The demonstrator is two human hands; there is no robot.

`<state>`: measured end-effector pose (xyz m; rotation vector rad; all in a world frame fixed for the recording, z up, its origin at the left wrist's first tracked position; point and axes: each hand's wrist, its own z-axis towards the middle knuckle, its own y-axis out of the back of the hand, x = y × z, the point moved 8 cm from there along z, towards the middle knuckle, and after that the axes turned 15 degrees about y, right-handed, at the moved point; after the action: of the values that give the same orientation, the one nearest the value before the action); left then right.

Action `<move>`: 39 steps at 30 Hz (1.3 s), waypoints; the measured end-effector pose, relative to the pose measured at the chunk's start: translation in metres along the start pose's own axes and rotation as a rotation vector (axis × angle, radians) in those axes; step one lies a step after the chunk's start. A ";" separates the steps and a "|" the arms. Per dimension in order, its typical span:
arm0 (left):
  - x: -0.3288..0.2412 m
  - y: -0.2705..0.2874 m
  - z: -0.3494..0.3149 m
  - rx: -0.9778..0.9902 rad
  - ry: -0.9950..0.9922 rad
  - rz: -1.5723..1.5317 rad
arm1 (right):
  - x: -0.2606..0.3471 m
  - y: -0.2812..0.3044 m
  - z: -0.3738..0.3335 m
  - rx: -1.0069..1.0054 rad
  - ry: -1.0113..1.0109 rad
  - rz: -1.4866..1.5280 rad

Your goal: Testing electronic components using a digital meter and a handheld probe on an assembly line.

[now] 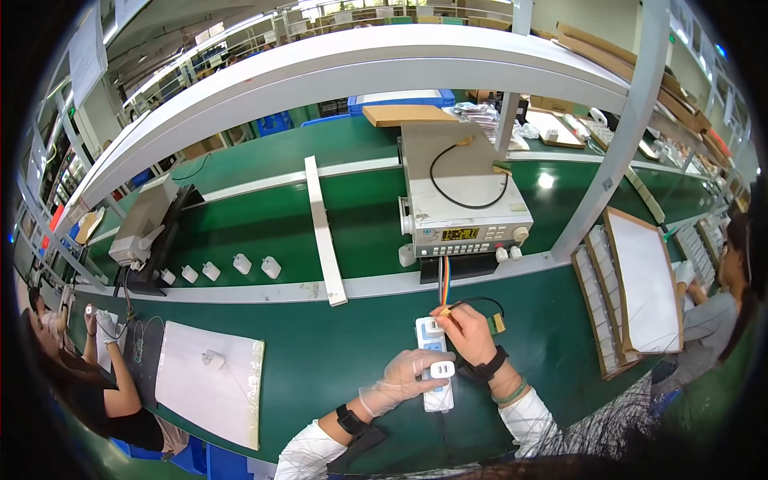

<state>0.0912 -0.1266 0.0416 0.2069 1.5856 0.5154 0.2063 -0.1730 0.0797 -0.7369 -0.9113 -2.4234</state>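
Note:
A white power strip (437,396) lies on the green bench in front of me. My left hand (404,379), in a thin clear glove, grips a white charger block (442,370) that sits on the strip. My right hand (466,330) is bare and pinches a small plug with a black cable (480,302) at the strip's far end, beside a second white block (433,326). Red, blue and orange wires (444,280) run from there up to a grey test instrument (464,220) with a lit display.
Several white chargers (240,265) ride on the green conveyor (264,232) beyond a white rail (322,232). A white foam sheet (210,382) lies at my left near a gloved co-worker (96,376). Cardboard trays (640,288) stand at my right beside another person (720,304).

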 end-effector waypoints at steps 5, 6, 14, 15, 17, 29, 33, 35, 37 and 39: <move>0.000 0.001 0.000 -0.001 0.016 0.017 | 0.001 0.001 -0.001 0.039 -0.043 -0.001; 0.000 0.001 -0.001 0.002 0.018 0.010 | 0.000 0.001 -0.001 0.042 -0.067 0.001; 0.009 -0.003 0.001 -0.008 0.019 -0.012 | -0.002 0.003 0.000 -0.015 -0.024 -0.030; 0.012 -0.003 0.001 -0.010 0.019 -0.011 | 0.001 0.002 0.001 0.001 -0.010 -0.055; 0.014 -0.005 -0.001 -0.032 0.007 0.022 | 0.003 0.001 0.000 0.019 0.002 -0.080; 0.019 0.002 -0.008 -0.062 0.202 -0.527 | -0.010 -0.010 -0.013 -0.023 0.037 -0.035; 0.025 0.076 0.006 -0.431 0.075 -0.514 | -0.010 -0.018 -0.021 0.038 -0.102 0.061; 0.029 0.124 0.020 -0.584 0.055 -0.040 | -0.005 -0.013 -0.027 -0.055 0.001 -0.013; 0.022 0.153 0.046 -0.684 0.029 0.415 | -0.025 -0.004 -0.046 -0.089 -0.078 0.163; 0.042 0.168 0.077 -0.513 0.319 0.606 | -0.039 -0.002 -0.059 -0.122 -0.160 0.342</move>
<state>0.1333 0.0544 0.0782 0.2182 1.6256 1.4632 0.2161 -0.2042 0.0169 -1.0515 -0.6363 -2.1527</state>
